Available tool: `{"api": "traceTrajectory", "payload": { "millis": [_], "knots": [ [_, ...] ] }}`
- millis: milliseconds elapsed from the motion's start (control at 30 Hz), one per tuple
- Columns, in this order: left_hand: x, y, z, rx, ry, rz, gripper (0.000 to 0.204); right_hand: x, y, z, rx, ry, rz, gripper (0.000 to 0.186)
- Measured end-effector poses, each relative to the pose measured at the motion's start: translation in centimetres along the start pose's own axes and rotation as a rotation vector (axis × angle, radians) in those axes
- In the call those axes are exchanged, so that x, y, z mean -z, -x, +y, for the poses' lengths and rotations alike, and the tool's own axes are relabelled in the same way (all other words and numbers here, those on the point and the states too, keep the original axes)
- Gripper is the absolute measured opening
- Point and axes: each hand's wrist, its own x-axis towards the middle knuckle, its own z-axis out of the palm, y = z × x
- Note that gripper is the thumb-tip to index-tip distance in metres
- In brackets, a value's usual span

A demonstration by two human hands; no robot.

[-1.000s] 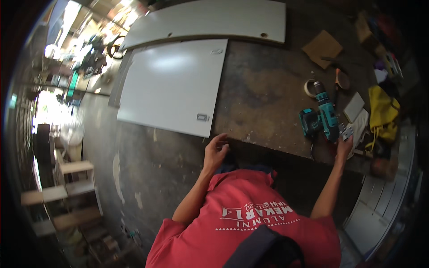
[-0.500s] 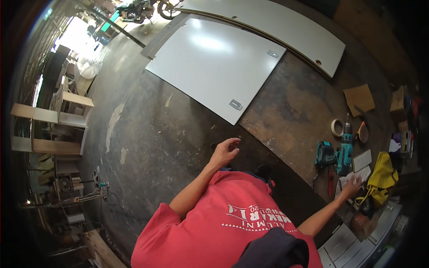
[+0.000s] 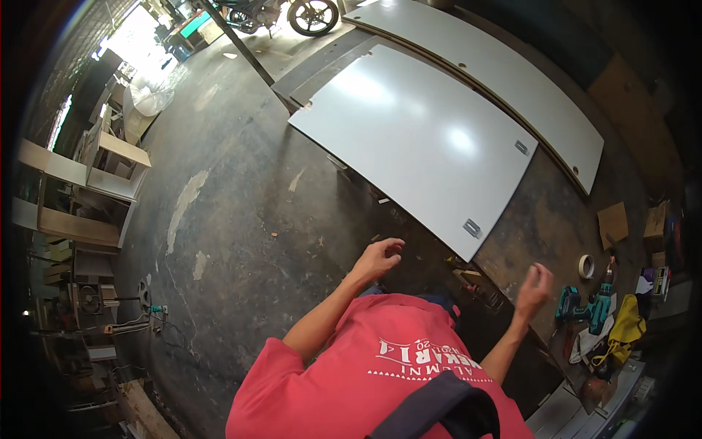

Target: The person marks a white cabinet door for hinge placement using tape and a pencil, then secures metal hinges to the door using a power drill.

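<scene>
My left hand [image 3: 378, 260] hovers in front of the near edge of a glossy white panel [image 3: 417, 132]. Its fingers are loosely bent, the thumb stands apart, and nothing shows in it. Right of the panel's near corner, my right hand [image 3: 534, 291] is raised with its fingers curled together; whatever they may hold is too small to make out. Two metal hinge fittings are set along the panel's right side, a nearer fitting [image 3: 472, 228] and a farther fitting [image 3: 521, 147]. To the right of that hand lies a teal cordless drill [image 3: 601, 309].
Behind lies a longer white panel [image 3: 504, 84]. A tape roll [image 3: 586, 266], a cardboard piece [image 3: 613, 223] and a yellow cloth bag [image 3: 627, 322] are at the right. Wooden frames [image 3: 80, 228] line the left, and a motorcycle [image 3: 311, 16] stands at the back.
My right hand has come away from the white paper beside the drill, moving left and forward toward the panel. The view has shifted, and my left hand remains in front of the panel.
</scene>
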Motion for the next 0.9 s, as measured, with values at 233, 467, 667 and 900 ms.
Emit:
{"api": "traceTrajectory", "payload": {
  "millis": [233, 467, 667, 900],
  "knots": [
    [9.6, -3.7, -3.4, 0.099, 0.398, 0.232, 0.037, -11.1, 0.2, -15.5, 0.286, -0.228, -0.465, 0.035],
    [14.4, -5.3, -3.3, 0.257, 0.471, 0.205, 0.044, -21.9, -1.1, -22.4, 0.462, -0.187, -0.683, 0.068],
    [19.6, -8.4, -3.0, 0.364, 0.578, 0.29, 0.061, -24.8, -1.2, -23.6, 0.516, 0.038, -0.813, 0.1],
    [26.0, -17.7, -5.1, 0.412, 0.948, 0.496, 0.056, -25.6, -1.1, -24.3, 0.456, 0.025, -0.726, 0.092]
  ]
}}
